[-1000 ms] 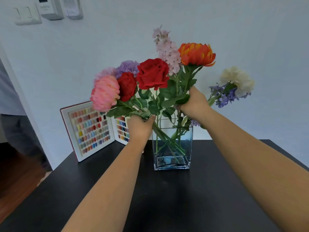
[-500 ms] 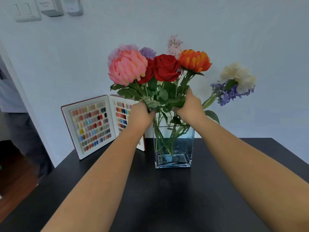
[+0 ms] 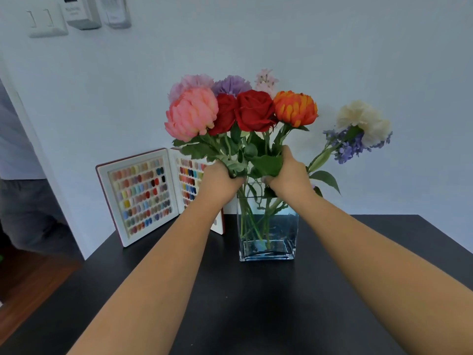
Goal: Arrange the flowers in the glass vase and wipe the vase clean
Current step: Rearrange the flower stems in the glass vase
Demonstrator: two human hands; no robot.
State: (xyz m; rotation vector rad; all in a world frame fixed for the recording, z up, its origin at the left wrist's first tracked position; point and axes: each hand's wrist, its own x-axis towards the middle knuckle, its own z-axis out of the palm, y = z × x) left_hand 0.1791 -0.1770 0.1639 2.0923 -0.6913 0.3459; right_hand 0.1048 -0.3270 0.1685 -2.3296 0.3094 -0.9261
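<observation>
The square clear glass vase (image 3: 267, 226) stood on the black surface (image 3: 230, 303), directly below both hands. The left hand (image 3: 220, 179) and right hand (image 3: 289, 176) each curled around the bunched green stems (image 3: 252, 213), which ran upright into the vase. 1 cream-and-purple spray (image 3: 358, 129) leaned out to the right, nearer the right hand, likely the next to gather.

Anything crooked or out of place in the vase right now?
Yes: the cream flower and its purple sprig lean far right, apart from the upright bunch that the left hand and right hand grip above the glass vase.
</observation>
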